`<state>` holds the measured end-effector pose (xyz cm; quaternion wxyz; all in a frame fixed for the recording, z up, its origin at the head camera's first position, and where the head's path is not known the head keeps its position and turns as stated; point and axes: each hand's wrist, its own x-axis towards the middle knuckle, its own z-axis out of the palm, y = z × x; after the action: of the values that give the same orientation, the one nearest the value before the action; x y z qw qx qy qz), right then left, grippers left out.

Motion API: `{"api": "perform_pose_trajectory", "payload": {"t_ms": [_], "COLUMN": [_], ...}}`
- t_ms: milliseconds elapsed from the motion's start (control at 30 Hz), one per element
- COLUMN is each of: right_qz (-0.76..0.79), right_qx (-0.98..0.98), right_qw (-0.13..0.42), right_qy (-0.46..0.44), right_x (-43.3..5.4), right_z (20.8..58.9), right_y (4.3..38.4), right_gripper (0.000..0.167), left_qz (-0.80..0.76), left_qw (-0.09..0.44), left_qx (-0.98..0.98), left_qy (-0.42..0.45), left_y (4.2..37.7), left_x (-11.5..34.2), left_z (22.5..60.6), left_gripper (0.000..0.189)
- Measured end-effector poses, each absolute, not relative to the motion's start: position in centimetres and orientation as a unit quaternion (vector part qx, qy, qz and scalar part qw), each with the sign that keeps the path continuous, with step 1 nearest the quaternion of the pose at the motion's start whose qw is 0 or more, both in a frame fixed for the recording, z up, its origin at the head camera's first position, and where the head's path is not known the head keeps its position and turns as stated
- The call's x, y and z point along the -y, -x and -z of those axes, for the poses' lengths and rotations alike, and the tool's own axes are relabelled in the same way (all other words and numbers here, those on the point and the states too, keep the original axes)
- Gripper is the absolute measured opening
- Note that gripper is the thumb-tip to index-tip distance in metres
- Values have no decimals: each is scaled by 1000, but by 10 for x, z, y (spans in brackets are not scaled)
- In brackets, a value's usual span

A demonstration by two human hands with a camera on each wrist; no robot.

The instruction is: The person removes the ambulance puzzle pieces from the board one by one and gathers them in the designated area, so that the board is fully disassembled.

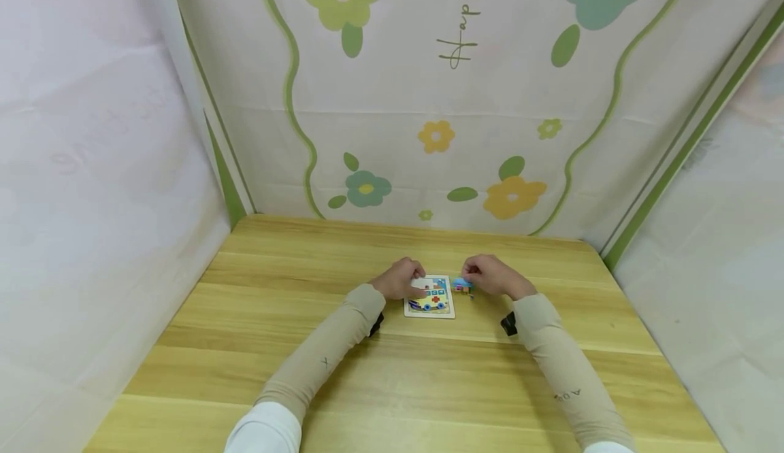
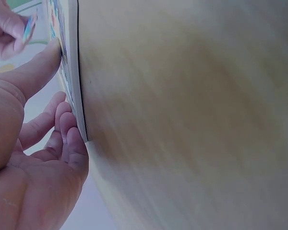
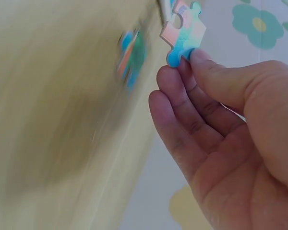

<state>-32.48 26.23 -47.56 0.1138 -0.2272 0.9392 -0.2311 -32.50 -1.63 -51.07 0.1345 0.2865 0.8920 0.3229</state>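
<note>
A small framed jigsaw puzzle [image 1: 450, 307] lies flat on the table, its picture showing a yellow vehicle with a red cross and blue wheels. A pale bare area shows in its upper left part. My left hand [image 1: 397, 280] holds it at the left side; in the left wrist view the thumb [image 2: 45, 60] presses on its face and the curled fingers touch its edge. My right hand [image 1: 493, 276], just right of the frame, pinches a blue and pink jigsaw piece [image 3: 189, 36] between thumb and fingertips, raised off the table.
Loose colored jigsaw pieces [image 3: 133, 57] lie on the wooden table [image 1: 429, 385] below the right hand, blurred in the right wrist view. A flower-printed cloth [image 1: 380, 86] stands behind the table, with white cloth walls at left and right.
</note>
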Motion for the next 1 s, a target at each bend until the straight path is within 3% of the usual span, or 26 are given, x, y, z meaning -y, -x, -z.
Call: {"api": "perform_pose_trajectory", "payload": {"t_ms": [433,1000], "right_qz": [226,208], "right_qx": [-946,-957], "right_qw": [130,106], "right_qy": [194,172], "right_x": [-323,-332], "right_z": [473,495], "right_y": [317,324], "right_gripper": [17,15], "left_qz": [-317,-319], "left_qw": [132,139], "left_qx": [-893,-896], "left_qy": [-290,-276], "left_y": [324,320], "left_x": [17,16], "left_z": [509,504], "left_gripper": [43,42]}}
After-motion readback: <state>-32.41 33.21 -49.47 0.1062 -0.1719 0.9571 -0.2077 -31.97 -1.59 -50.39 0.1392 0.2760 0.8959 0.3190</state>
